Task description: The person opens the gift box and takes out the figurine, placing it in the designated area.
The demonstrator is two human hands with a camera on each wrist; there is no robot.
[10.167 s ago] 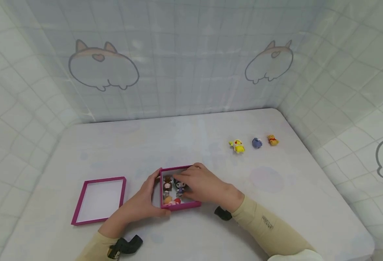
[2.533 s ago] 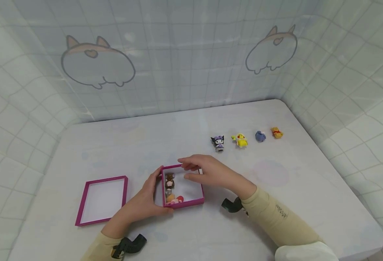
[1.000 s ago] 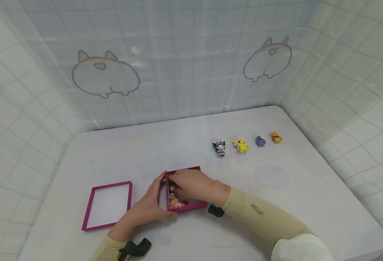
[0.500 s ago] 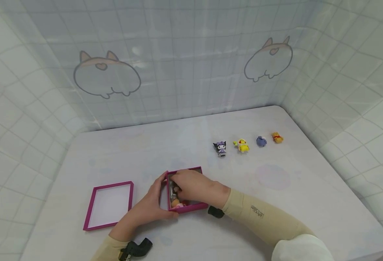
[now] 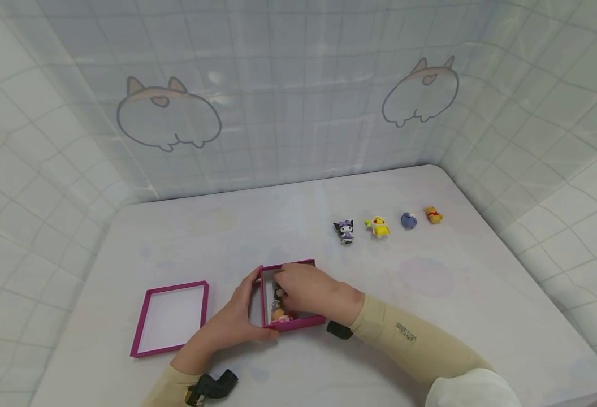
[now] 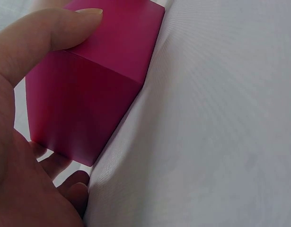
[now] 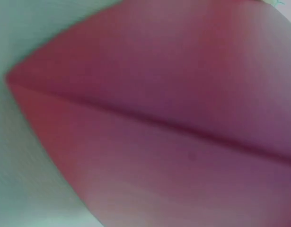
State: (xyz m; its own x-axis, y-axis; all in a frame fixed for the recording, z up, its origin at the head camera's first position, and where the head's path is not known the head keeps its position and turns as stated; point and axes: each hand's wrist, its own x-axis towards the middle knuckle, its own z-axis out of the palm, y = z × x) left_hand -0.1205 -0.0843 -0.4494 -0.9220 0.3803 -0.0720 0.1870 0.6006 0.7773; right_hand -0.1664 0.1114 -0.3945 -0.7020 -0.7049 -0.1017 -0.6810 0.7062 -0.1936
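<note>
A magenta box (image 5: 294,324) with a white inside stands uncovered on the table. My left hand (image 5: 231,323) grips its left side; in the left wrist view the thumb (image 6: 72,28) lies on one wall of the box (image 6: 83,106) and the fingers reach round another. My right hand (image 5: 311,289) reaches inside, its curled fingers on a small brown toy figurine (image 5: 278,293) that they mostly hide. Grey, orange and pink figurines (image 5: 280,316) lie along the box's near-left corner. The right wrist view is filled by the box's blurred outer walls (image 7: 183,94).
A magenta-rimmed lid (image 5: 144,322) lies at the left. Figurines form a row at the back right: a black-and-purple one (image 5: 346,232), a yellow one (image 5: 379,226), a blue one (image 5: 409,220) and an orange bear (image 5: 433,215). Tile-patterned curtains surround the table.
The black-and-purple figurine has gone from the box to the row's left end. My right hand came back into the box and has lately shifted slightly right with the brown figurine.
</note>
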